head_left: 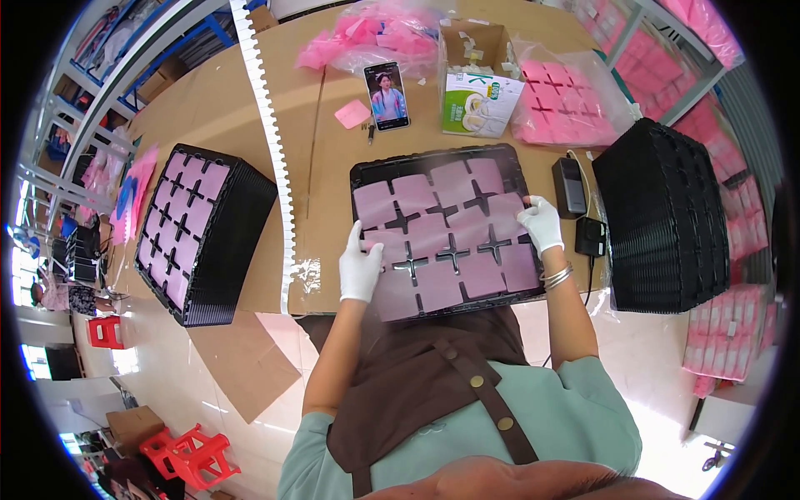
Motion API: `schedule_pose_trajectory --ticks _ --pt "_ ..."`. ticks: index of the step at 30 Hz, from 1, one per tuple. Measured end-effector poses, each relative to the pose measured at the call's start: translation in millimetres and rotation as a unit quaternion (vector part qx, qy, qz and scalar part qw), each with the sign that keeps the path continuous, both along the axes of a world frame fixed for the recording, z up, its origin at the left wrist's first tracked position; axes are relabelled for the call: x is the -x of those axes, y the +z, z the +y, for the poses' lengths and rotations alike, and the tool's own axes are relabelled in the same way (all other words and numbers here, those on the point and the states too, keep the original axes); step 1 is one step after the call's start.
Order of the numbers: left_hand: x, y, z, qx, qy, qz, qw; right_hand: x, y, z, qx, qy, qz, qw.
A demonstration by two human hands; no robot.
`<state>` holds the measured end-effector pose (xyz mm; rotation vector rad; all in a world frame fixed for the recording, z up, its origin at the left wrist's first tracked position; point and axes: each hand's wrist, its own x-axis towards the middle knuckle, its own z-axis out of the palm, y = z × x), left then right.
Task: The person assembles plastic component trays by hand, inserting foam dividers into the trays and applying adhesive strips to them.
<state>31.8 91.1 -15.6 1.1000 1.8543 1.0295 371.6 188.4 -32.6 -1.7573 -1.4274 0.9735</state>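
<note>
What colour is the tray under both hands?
Black tray, holding pale pink sheets; head view.

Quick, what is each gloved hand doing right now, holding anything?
Left hand: open, flat on a pink square sheet in the black plastic tray, gripping nothing.
Right hand: open, fingertips pressing another pink sheet, gripping nothing.

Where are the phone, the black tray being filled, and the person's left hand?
phone (388,95), head view, screen middle.
black tray (433,160), head view, far rim.
left hand (361,268), head view, back of the white glove.
</note>
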Motion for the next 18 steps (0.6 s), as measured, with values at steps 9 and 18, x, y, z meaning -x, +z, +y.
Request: schedule_pose_trajectory --ticks 9,18 --pt "-3 4 15 0.008 0.026 -0.036 0.999 1 2 -2 0.011 0.066 -0.027 0.997" --pt "2 -3 20 -0.003 0.033 -0.008 0.999 13 22 0 0.089 0.08 0.073 0.99"
